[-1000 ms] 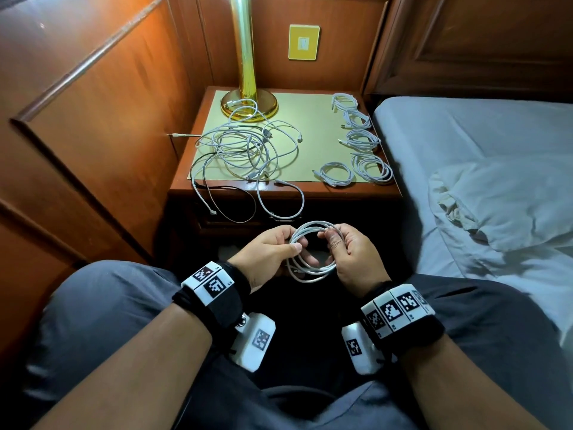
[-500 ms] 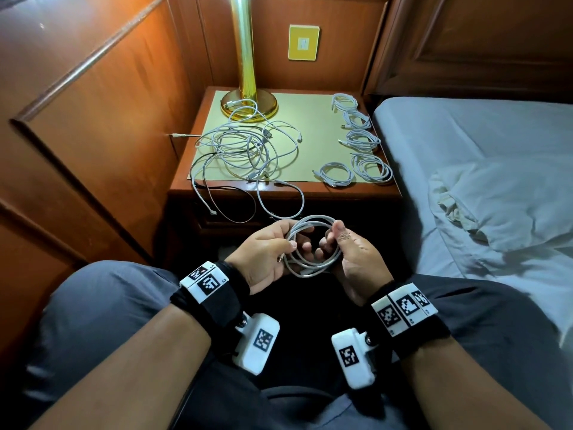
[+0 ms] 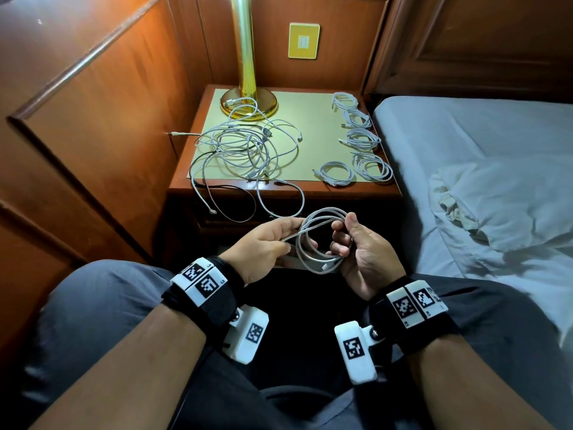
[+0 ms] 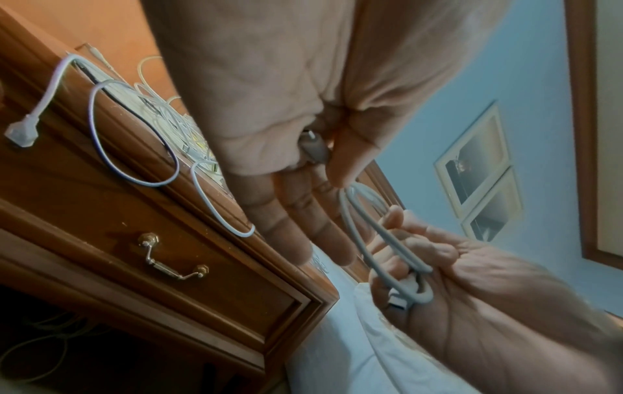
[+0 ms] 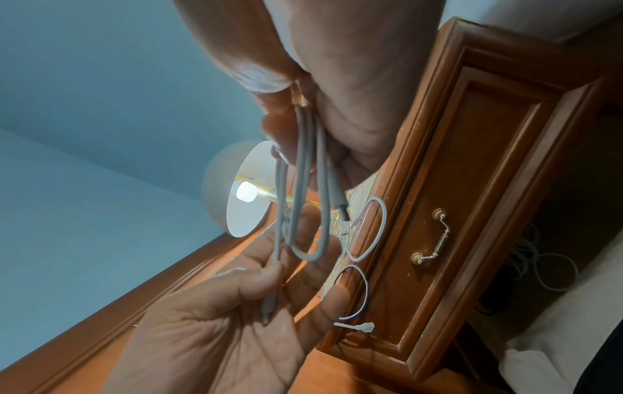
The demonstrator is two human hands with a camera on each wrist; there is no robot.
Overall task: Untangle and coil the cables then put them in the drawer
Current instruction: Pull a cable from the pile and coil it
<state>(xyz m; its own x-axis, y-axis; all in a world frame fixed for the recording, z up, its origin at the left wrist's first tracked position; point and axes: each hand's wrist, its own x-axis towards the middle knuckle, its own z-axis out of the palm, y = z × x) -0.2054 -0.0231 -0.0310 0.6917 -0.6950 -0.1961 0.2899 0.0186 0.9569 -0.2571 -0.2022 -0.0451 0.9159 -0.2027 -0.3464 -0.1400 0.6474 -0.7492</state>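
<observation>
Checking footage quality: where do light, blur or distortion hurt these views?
Head view: warm light on the nightstand, dark lap, edges bowed. Left wrist view: left hand blurred, near the lens. Right wrist view: lit white lamp bulb glares behind the grey coiled cable.

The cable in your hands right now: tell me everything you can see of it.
The cable is pale grey-white, thin, smooth-jacketed, wound into a few loose round loops. It hangs in the air before the closed drawer, above the lap. The left hand pinches one plug end; the right hand grips the bundle's opposite side, with the other plug by its palm.
</observation>
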